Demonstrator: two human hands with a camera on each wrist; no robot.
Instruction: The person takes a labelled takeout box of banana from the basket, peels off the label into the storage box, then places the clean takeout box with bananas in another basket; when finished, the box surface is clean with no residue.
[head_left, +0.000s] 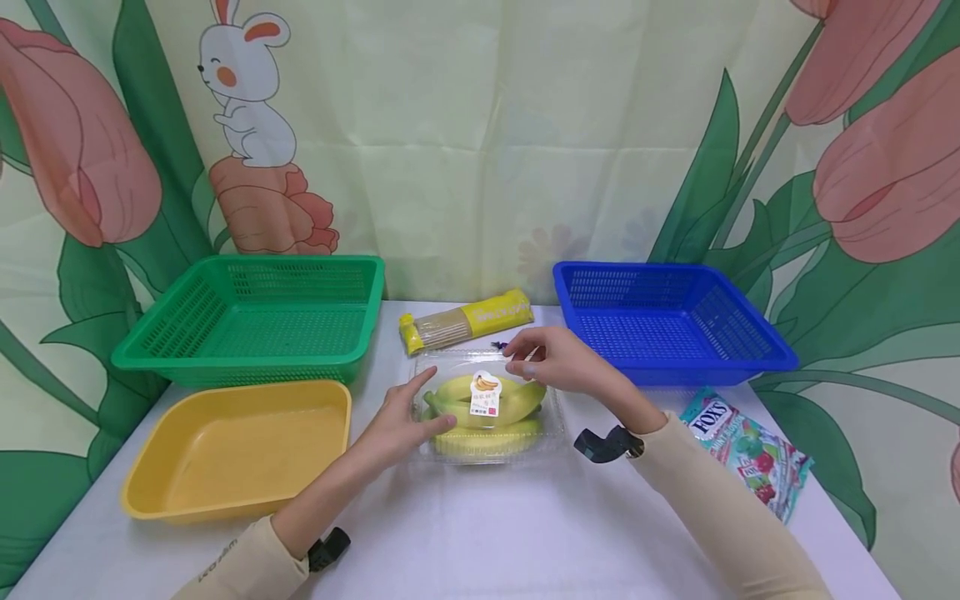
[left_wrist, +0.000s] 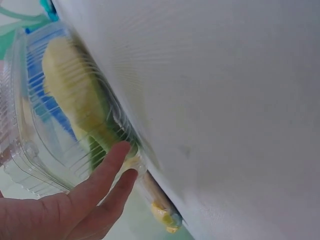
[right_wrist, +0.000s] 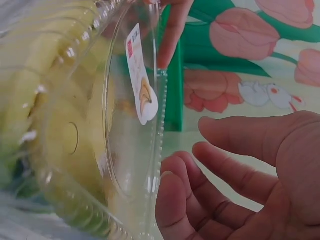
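A clear plastic clamshell box of bananas sits at the middle of the table, with a white label on its lid. My left hand is at the box's left side, thumb over the lid's edge. In the left wrist view, its fairly straight fingers lie along the box's side. My right hand hovers by the box's far right corner. Its fingers are loosely bent with nothing between them, close to the lid's rim in the right wrist view.
A spaghetti packet lies behind the box, a small dark object near it. Green and yellow baskets stand left. A blue basket stands at the back right; a FOX'S candy bag lies in front of it.
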